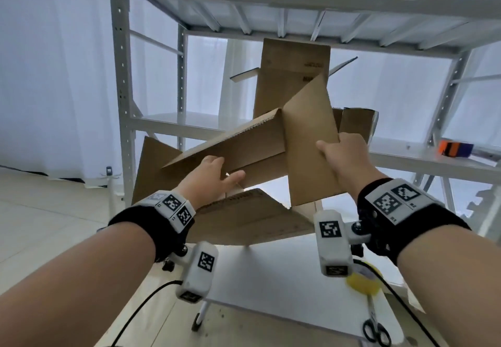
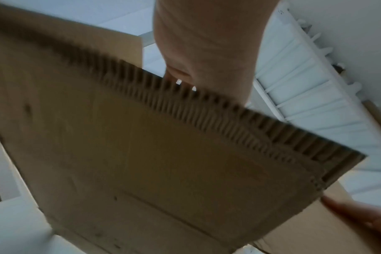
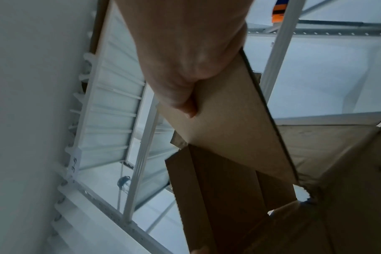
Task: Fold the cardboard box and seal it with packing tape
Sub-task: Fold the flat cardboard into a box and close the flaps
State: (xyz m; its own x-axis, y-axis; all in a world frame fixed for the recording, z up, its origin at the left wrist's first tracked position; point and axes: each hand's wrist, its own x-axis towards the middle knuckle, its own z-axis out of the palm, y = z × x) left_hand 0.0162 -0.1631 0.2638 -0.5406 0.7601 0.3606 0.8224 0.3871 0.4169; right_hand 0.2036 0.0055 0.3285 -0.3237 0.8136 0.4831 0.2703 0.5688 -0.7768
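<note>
The brown cardboard box (image 1: 306,130) is held in the air above the white table (image 1: 284,279), only partly folded, with its flaps sticking out in several directions. My left hand (image 1: 221,172) grips a long side panel at its lower edge, thumb under it. In the left wrist view the corrugated edge (image 2: 207,110) hides the fingertips of that hand (image 2: 207,51). My right hand (image 1: 334,147) pinches the right flap at its edge, thumb (image 3: 185,106) on the flap's face (image 3: 228,128). A yellow tape roll (image 1: 362,281) lies on the table under my right wrist.
Black-handled scissors (image 1: 375,330) lie near the table's front right corner. A white metal shelving rack (image 1: 119,75) stands close behind the box, holding another cardboard box (image 1: 355,121) and an orange and blue object (image 1: 455,149). Cables hang from both wrist cameras.
</note>
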